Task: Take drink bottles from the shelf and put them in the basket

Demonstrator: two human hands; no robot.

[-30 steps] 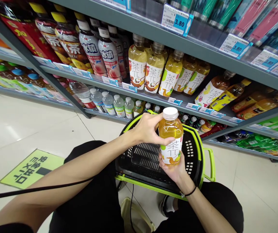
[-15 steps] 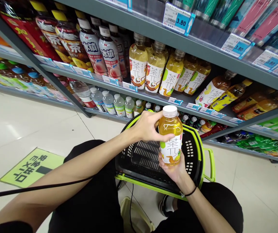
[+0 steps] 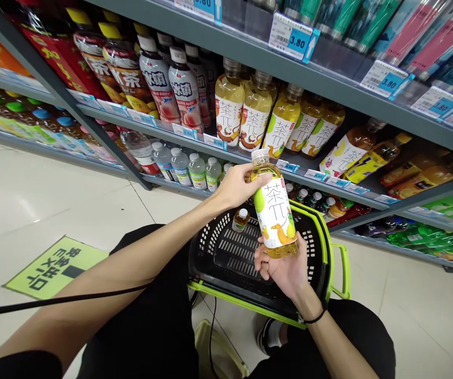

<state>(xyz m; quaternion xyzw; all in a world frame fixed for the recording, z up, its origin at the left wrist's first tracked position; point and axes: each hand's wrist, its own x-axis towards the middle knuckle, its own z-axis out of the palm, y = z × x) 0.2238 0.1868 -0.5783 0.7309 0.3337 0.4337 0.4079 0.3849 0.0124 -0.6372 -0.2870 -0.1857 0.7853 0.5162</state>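
Note:
A bottle of yellow tea drink (image 3: 276, 213) with a white cap and a white fruit label is held tilted above the basket. My left hand (image 3: 237, 185) is closed around its upper part, thumb across the front below the neck. Beneath the bottle's base is my right hand (image 3: 284, 266), palm up, with fingers apart and loosely bent; whether the palm touches the base I cannot tell. Below both hands stands a black shopping basket with a lime-green rim (image 3: 327, 231). A small white-capped bottle (image 3: 241, 220) shows at the basket's far side.
A grey shelf (image 3: 246, 156) ahead carries matching tea bottles (image 3: 282, 123) and peach drink bottles (image 3: 187, 89). Lower down are clear water bottles (image 3: 181, 167). The basket's green handle (image 3: 343, 271) sticks out right. A green exit floor sign (image 3: 55, 268) lies left. A black cord (image 3: 64, 303) crosses my left arm.
The bottle has tilted, its cap moving up and left and its label turning more into view. My right hand's fingers have loosened from its base. The small bottle in the basket has become visible.

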